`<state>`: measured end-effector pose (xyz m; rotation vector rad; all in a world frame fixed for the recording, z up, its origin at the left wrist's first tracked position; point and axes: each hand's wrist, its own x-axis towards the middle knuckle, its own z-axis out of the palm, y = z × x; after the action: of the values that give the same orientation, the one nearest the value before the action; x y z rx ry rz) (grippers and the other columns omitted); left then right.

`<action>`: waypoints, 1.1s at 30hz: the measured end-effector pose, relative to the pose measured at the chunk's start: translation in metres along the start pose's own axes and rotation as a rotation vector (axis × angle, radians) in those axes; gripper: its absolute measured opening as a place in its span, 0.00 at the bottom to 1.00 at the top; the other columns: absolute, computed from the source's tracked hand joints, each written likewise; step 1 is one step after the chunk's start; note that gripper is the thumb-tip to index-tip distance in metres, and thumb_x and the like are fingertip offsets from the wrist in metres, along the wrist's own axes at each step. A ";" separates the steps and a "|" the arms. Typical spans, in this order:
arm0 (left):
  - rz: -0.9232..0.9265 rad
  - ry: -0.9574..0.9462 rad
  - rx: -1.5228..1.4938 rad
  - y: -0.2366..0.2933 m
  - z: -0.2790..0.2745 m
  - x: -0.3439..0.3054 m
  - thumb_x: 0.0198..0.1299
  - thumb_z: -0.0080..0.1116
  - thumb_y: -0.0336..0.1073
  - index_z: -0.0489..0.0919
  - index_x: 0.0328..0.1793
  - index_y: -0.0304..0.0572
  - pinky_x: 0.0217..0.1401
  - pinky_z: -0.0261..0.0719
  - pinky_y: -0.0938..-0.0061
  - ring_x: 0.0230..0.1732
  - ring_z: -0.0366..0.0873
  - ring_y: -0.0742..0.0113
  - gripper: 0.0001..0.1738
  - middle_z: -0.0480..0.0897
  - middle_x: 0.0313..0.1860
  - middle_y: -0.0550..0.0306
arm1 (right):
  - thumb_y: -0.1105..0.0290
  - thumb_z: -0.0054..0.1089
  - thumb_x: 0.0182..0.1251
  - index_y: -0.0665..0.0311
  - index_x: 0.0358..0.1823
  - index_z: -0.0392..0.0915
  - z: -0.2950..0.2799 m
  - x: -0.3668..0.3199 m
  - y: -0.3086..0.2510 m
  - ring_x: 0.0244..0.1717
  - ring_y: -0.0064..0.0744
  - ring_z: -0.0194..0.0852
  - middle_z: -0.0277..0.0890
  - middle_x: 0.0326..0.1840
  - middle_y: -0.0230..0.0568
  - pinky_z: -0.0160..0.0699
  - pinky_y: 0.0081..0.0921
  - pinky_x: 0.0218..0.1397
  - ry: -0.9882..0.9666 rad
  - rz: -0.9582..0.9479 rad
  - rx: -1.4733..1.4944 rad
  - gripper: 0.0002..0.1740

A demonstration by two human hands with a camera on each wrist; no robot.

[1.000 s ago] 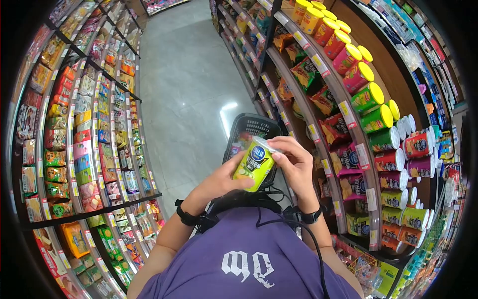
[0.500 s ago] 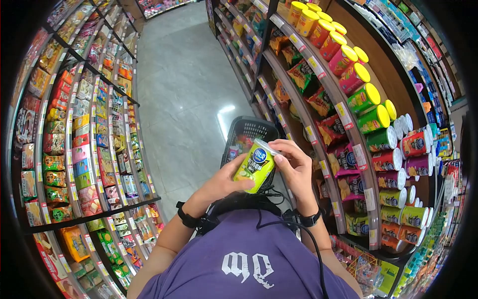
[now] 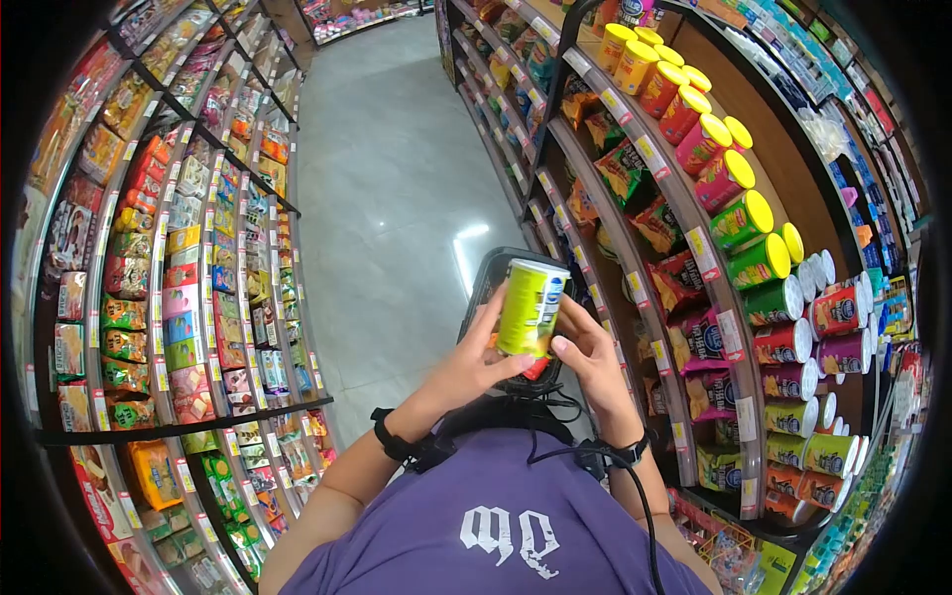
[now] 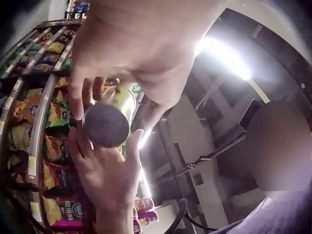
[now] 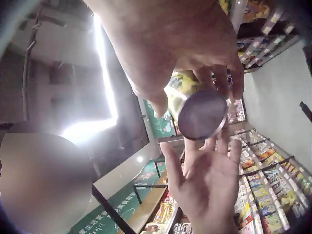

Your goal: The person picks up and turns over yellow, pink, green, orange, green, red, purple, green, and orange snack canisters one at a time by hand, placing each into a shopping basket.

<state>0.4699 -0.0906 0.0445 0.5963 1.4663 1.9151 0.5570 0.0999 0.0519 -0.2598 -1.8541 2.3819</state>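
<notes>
A yellow-green can of chips point(image 3: 532, 309) is held upright with a slight tilt between both hands, above a dark shopping basket point(image 3: 485, 276). My left hand point(image 3: 488, 362) grips its left side, thumb across the lower front. On the right side, my right hand point(image 3: 593, 359) holds it between thumb and fingers; some fingertips are hidden behind it. Small print faces up at me in the head view. One round end of the can point(image 4: 107, 125) looks dark in the left wrist view, as does an end point(image 5: 202, 115) in the right wrist view.
Snack shelves point(image 3: 213, 278) line the left of a grey-floored aisle point(image 3: 387, 198). Close on the right stands a shelf with bags of chips point(image 3: 679, 278) and rows of yellow-lidded cans point(image 3: 724, 178). A black cable point(image 3: 635, 496) hangs beside my right arm.
The can has been turned about its axis, so its large front logo has rolled right and side print shows. It stands more upright, and my right hand has moved from its top rim down its side.
</notes>
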 end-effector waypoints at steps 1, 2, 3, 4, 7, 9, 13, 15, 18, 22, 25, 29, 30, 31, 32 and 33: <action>-0.019 -0.056 0.110 0.016 0.002 -0.002 0.65 0.67 0.33 0.47 0.89 0.44 0.70 0.73 0.67 0.75 0.64 0.63 0.52 0.63 0.76 0.52 | 0.69 0.63 0.74 0.72 0.78 0.62 -0.002 -0.001 0.000 0.67 0.34 0.75 0.74 0.71 0.46 0.74 0.34 0.71 -0.024 0.017 0.059 0.35; -0.037 -0.113 0.217 0.024 0.004 -0.003 0.64 0.67 0.32 0.50 0.89 0.46 0.68 0.75 0.67 0.73 0.65 0.63 0.51 0.64 0.74 0.53 | 0.68 0.62 0.75 0.72 0.77 0.63 -0.004 -0.002 -0.001 0.68 0.35 0.75 0.75 0.70 0.46 0.74 0.34 0.71 -0.045 0.034 0.115 0.34; 0.036 -0.131 0.179 0.024 0.005 -0.003 0.62 0.68 0.31 0.63 0.85 0.45 0.63 0.77 0.69 0.69 0.68 0.62 0.44 0.67 0.70 0.54 | 0.59 0.61 0.78 0.70 0.76 0.64 -0.006 -0.006 0.000 0.67 0.38 0.76 0.75 0.69 0.48 0.76 0.36 0.70 -0.040 0.073 0.182 0.34; 0.035 -0.140 0.173 0.022 0.004 -0.003 0.62 0.68 0.31 0.63 0.85 0.45 0.63 0.77 0.69 0.69 0.68 0.62 0.44 0.67 0.70 0.54 | 0.59 0.61 0.78 0.70 0.76 0.64 -0.010 -0.009 0.006 0.67 0.38 0.76 0.75 0.69 0.48 0.76 0.36 0.70 -0.031 0.073 0.179 0.34; 0.198 -0.101 0.344 0.011 -0.003 0.001 0.61 0.69 0.32 0.79 0.69 0.40 0.58 0.78 0.72 0.67 0.71 0.63 0.28 0.69 0.68 0.53 | 0.27 0.41 0.74 0.66 0.75 0.64 -0.012 -0.015 0.006 0.53 0.49 0.84 0.78 0.61 0.56 0.85 0.47 0.55 0.072 0.308 0.614 0.49; 0.180 -0.090 0.340 0.005 -0.005 0.001 0.60 0.71 0.32 0.79 0.68 0.40 0.58 0.78 0.72 0.67 0.71 0.63 0.28 0.69 0.69 0.53 | 0.24 0.32 0.74 0.67 0.73 0.66 -0.015 -0.010 0.006 0.40 0.49 0.85 0.81 0.50 0.55 0.86 0.41 0.40 -0.007 0.393 0.868 0.52; 0.178 -0.066 0.327 0.008 0.005 -0.001 0.56 0.76 0.33 0.80 0.67 0.40 0.65 0.74 0.68 0.68 0.72 0.59 0.31 0.72 0.67 0.51 | 0.23 0.30 0.74 0.67 0.72 0.68 -0.007 -0.012 -0.001 0.35 0.48 0.85 0.81 0.47 0.55 0.85 0.39 0.36 -0.071 0.423 0.929 0.52; 0.187 -0.047 0.311 0.011 0.008 -0.003 0.55 0.76 0.34 0.81 0.66 0.40 0.72 0.70 0.64 0.69 0.73 0.56 0.31 0.74 0.65 0.50 | 0.24 0.30 0.74 0.67 0.72 0.68 -0.004 -0.013 0.001 0.34 0.49 0.85 0.81 0.46 0.55 0.85 0.39 0.36 -0.063 0.414 0.931 0.52; 0.196 -0.064 0.313 0.012 0.006 -0.003 0.55 0.77 0.34 0.80 0.68 0.38 0.73 0.70 0.64 0.69 0.74 0.55 0.33 0.75 0.66 0.50 | 0.23 0.30 0.74 0.67 0.73 0.67 -0.003 -0.014 0.003 0.34 0.49 0.85 0.81 0.46 0.56 0.85 0.39 0.36 -0.054 0.396 0.930 0.52; 0.198 -0.100 0.355 0.013 0.003 -0.003 0.56 0.76 0.34 0.80 0.70 0.38 0.73 0.70 0.64 0.69 0.74 0.56 0.33 0.76 0.66 0.49 | 0.23 0.30 0.74 0.67 0.72 0.67 -0.003 -0.014 0.002 0.34 0.48 0.85 0.82 0.46 0.55 0.85 0.39 0.36 -0.065 0.394 0.909 0.52; 0.190 -0.103 0.342 0.013 0.004 -0.005 0.56 0.76 0.34 0.79 0.70 0.37 0.73 0.71 0.64 0.68 0.75 0.56 0.34 0.76 0.66 0.49 | 0.23 0.30 0.74 0.68 0.72 0.67 -0.002 -0.013 0.001 0.34 0.46 0.85 0.82 0.46 0.53 0.84 0.38 0.36 -0.070 0.387 0.905 0.53; 0.173 -0.100 0.320 0.013 0.003 -0.006 0.57 0.75 0.34 0.79 0.70 0.37 0.73 0.70 0.64 0.68 0.75 0.56 0.33 0.77 0.66 0.48 | 0.23 0.30 0.74 0.68 0.72 0.67 0.000 -0.013 0.001 0.34 0.45 0.85 0.82 0.46 0.52 0.83 0.37 0.35 -0.065 0.385 0.897 0.53; 0.173 -0.100 0.319 0.013 0.003 -0.006 0.57 0.75 0.34 0.79 0.70 0.37 0.73 0.70 0.64 0.68 0.75 0.56 0.33 0.77 0.66 0.48 | 0.23 0.30 0.74 0.68 0.72 0.67 0.001 -0.013 0.001 0.34 0.45 0.85 0.82 0.46 0.51 0.83 0.37 0.35 -0.057 0.390 0.898 0.53; 0.173 -0.102 0.322 0.013 0.002 -0.006 0.57 0.75 0.34 0.79 0.71 0.37 0.72 0.71 0.65 0.67 0.76 0.57 0.33 0.77 0.66 0.48 | 0.23 0.30 0.74 0.68 0.72 0.67 0.001 -0.013 0.001 0.34 0.45 0.85 0.82 0.46 0.51 0.83 0.37 0.35 -0.049 0.396 0.898 0.53; 0.174 -0.105 0.325 0.013 0.001 -0.006 0.58 0.75 0.34 0.78 0.71 0.37 0.71 0.72 0.65 0.67 0.76 0.58 0.34 0.77 0.66 0.48 | 0.23 0.30 0.74 0.68 0.72 0.67 0.000 -0.013 0.003 0.34 0.45 0.85 0.82 0.46 0.51 0.83 0.37 0.35 -0.049 0.397 0.898 0.53; 0.173 -0.104 0.325 0.013 0.000 -0.006 0.58 0.75 0.34 0.78 0.71 0.37 0.71 0.72 0.65 0.67 0.76 0.58 0.34 0.77 0.66 0.48 | 0.24 0.30 0.74 0.66 0.72 0.68 -0.002 -0.013 0.005 0.36 0.44 0.85 0.82 0.48 0.50 0.83 0.37 0.38 -0.092 0.377 0.891 0.52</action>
<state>0.4714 -0.0975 0.0571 0.9849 1.7183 1.7520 0.5698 0.0976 0.0471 -0.4242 -0.6347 3.2185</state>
